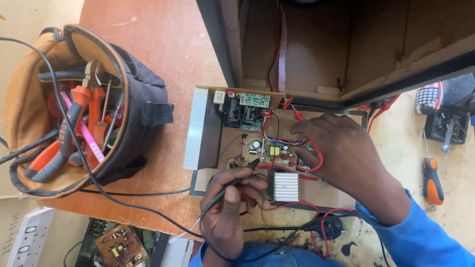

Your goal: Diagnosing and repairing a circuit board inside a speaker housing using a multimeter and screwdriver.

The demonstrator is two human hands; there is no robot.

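Electronics repair workshop: tool bag [123, 113], opened circuit boards [262, 151] (screwdriver [432, 180] nearby).

Your left grip [228, 210] holds a black probe [232, 184]; your sleeve [420, 237] is bright blue. You see a green circuit board [255, 100], a ribbed silver heatsink [286, 187], red wires [316, 160], a tan-and-black tool bag [143, 123], and an orange-and-black screwdriver [432, 182].

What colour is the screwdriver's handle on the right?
Orange and black screwdriver, seen in the head view.
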